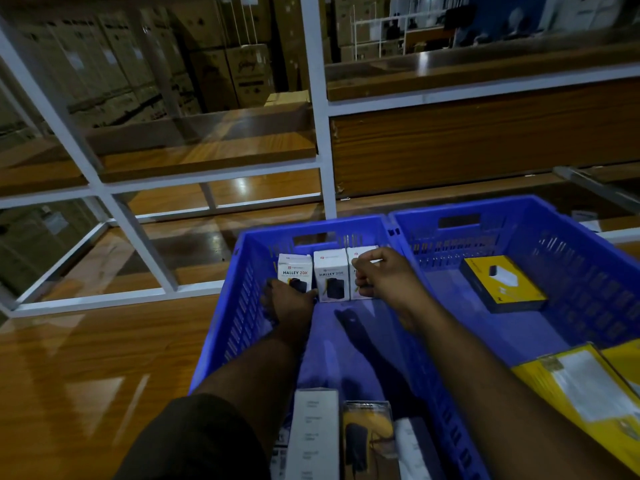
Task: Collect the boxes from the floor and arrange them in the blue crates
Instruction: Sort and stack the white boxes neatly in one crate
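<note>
On the wooden floor (86, 368), at 9 o'clock of the scene, a white-framed glass partition (104, 188) stands with stacked cardboard cartons (214, 74) behind it. Just right of it sits the left blue crate (221, 327), touching the right blue crate (588, 271) along their shared wall.

Against the far wall of the left blue crate, at 12 o'clock from the person, three white boxes stand upright in a row, side by side and touching: the first white box (294, 271), the second white box (330, 273), and the third white box (358, 268), which is partly hidden. The left hand (289, 301) rests at the lower edge of the first white box; its fingers are hidden beneath the hand, so whether they are together or apart cannot be told. The right hand (384, 275) has its fingers (363, 263) clamped on the third white box, at its front face and top.

At 6 o'clock, at the near end of the left blue crate, lie a long white box (313, 434) and a yellow-and-black package (367, 438). In the right blue crate, at 2 o'clock, a black-and-yellow box (502, 284) lies flat on the crate floor, well apart from the yellow flat boxes (585, 393) at 4 o'clock.
</note>
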A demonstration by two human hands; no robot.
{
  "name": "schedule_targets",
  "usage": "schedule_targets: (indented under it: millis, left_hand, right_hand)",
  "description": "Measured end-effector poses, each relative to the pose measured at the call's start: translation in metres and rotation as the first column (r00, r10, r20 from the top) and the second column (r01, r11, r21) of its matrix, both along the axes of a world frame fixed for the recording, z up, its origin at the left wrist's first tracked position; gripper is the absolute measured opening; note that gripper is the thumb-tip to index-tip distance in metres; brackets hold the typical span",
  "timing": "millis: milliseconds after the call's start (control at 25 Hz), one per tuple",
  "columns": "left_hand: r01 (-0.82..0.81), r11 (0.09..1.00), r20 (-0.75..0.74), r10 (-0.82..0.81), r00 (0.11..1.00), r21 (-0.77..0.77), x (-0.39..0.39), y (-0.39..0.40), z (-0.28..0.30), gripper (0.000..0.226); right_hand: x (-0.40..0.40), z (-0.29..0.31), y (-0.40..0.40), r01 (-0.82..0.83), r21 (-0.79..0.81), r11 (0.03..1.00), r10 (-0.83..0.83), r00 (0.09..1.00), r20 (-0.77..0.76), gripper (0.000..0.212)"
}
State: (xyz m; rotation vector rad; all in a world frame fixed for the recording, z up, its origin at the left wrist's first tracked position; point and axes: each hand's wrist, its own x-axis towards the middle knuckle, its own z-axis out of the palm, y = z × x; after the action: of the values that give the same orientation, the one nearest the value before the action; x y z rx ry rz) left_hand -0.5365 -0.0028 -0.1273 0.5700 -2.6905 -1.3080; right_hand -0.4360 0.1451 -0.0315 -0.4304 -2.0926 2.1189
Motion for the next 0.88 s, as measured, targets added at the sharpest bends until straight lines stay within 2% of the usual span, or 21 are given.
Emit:
schedule_targets:
  millis: [80,200,320,400,520,760,880]
  left_hand:
    - [0.045,0.993,-0.038,-0.041,0.998,0.107,-0.004,0.005,-0.008,0.077]
    - [0.071,0.975,-0.038,-0.064,0.997,0.210,-0.008,0.012,-0.010,0.079]
    - [0.143,0.948,0.060,-0.167,0.984,0.283,-0.014,0.008,-0.003,0.063]
    - [0.196,0.939,0.110,-0.235,0.966,0.284,-0.013,0.000,0.004,0.055]
    - [0.223,0.954,0.132,-0.252,0.959,0.202,-0.009,-0.010,0.013,0.070]
    - [0.278,0.930,0.138,-0.316,0.939,0.239,0.018,-0.030,0.035,0.039]
    - [0.270,0.922,0.085,-0.304,0.949,0.279,0.024,-0.038,0.046,0.033]
  right_hand:
    - [-0.001,-0.001,0.001,-0.006,0.016,1.000,0.006,1.000,0.001,0.017]
    - [-0.001,-0.002,0.000,-0.010,0.024,1.000,0.010,1.000,0.006,0.019]
    - [-0.001,-0.004,-0.001,-0.026,0.054,0.998,0.026,1.000,0.015,0.015]
    - [0.000,-0.004,-0.001,-0.062,0.087,0.994,0.060,0.998,0.028,0.014]
    - [0.006,-0.003,-0.003,-0.174,0.200,0.964,0.162,0.984,0.076,0.018]
    - [0.021,0.004,-0.013,-0.448,0.342,0.826,0.408,0.894,0.184,0.025]
    - [0.026,0.004,-0.016,-0.506,0.379,0.775,0.453,0.863,0.225,0.026]
